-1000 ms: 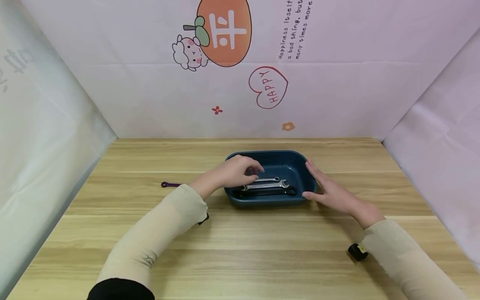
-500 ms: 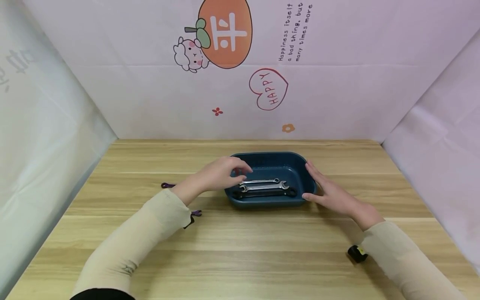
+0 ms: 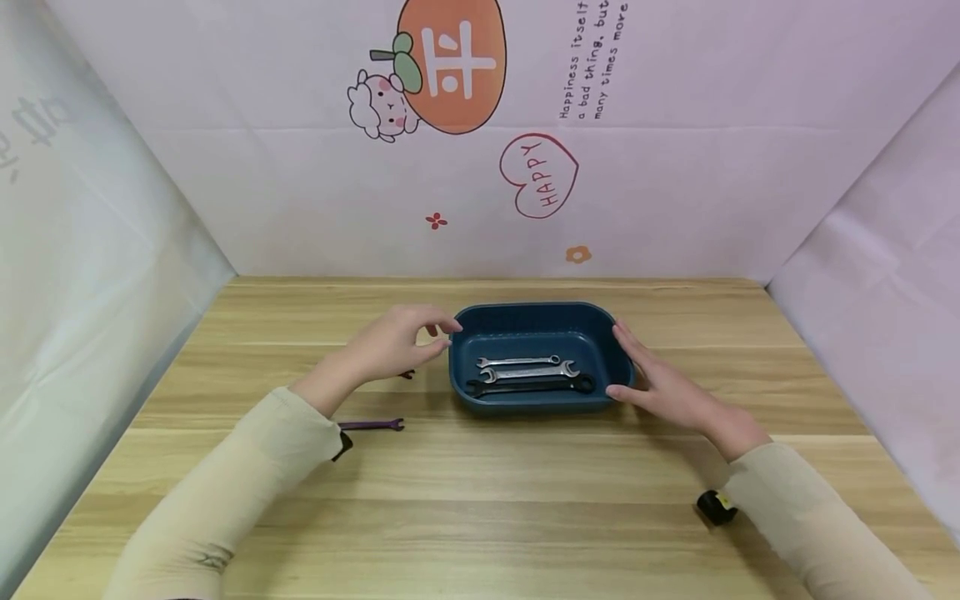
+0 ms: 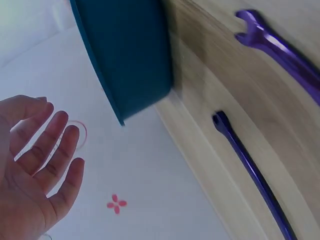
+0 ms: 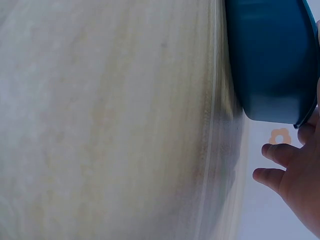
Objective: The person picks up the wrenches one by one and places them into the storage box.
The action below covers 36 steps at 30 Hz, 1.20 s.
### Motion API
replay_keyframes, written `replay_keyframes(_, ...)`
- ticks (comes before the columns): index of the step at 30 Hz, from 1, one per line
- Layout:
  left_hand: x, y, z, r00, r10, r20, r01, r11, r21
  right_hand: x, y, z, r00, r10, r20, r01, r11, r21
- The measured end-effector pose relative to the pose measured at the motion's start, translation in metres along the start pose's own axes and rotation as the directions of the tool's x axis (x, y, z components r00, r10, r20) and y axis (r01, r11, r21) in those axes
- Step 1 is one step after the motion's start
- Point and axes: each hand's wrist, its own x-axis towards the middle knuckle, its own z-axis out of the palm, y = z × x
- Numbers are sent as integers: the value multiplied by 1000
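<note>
A dark blue basin point(image 3: 534, 407) stands on the wooden table, with three combination wrenches in it: a small silver wrench point(image 3: 517, 362), a larger silver wrench point(image 3: 528, 373) and a black wrench point(image 3: 536, 386). My left hand point(image 3: 390, 343), holding nothing, hovers just beyond the basin's left end with fingers loosely bent. Under the left forearm lies a purple wrench point(image 3: 378, 425), its open end showing. Another purple wrench point(image 4: 255, 175) lies farther back, mostly hidden by the hand in the head view. My right hand point(image 3: 667, 385) rests against the basin's right end, thumb and fingers spread along the rim.
A white cloth backdrop point(image 3: 675, 183) with printed drawings rises behind the table point(image 3: 525, 500), and cloth walls close both sides. A small black device point(image 3: 716, 507) is by the right sleeve; the left sleeve has a similar dark one point(image 3: 343, 446).
My left hand has drawn out of the basin and moved left past its end, uncovering the wrenches inside. More of the nearer purple wrench shows. The right hand and basin have stayed put.
</note>
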Motion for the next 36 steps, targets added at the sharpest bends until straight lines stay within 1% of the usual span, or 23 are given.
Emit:
replay_keyframes(2,-4,-5,-2,1000,2,-14,-2,1000,-12,0,-1,-1,1000,-1,-1,1,1000,-2)
replay_keyframes(5,-11,-13,-4,1000,-15,-21,14,1000,-17,0,-1,-1,1000,1,2,-1,1000,-10)
replay_keyframes(7,-17,-19,-4,999,-30,-13,29,999,-19,0,-1,-1,1000,3,4,-3,1000,-14)
replay_keyframes(12,-29,-34,-2,997,-73,20,73,997,10,0,-1,-2,1000,1,3,-1,1000,-12)
replay_keyframes(18,-39,-50,1,989,-136,53,136,991,-10,0,0,-2,1000,-1,-1,1,1000,-18)
replay_keyframes(24,-51,-71,1,980,-189,60,191,982,-16,0,-1,-1,1000,3,2,-2,1000,-18)
replay_keyframes(27,-55,-80,0,976,-205,72,208,978,-28,-1,-1,-2,1000,2,0,-2,1000,-20)
replay_keyframes(31,-57,-88,-1,972,-214,100,220,974,-48,0,-1,-1,1000,4,2,-4,1000,-25)
replay_keyframes(34,-57,-92,-1,970,-207,128,215,975,-48,0,0,-1,1000,7,2,-6,1000,-24)
replay_keyframes(36,-57,-94,1,969,-200,143,207,978,-32,0,0,-1,1000,7,0,-7,1000,-19)
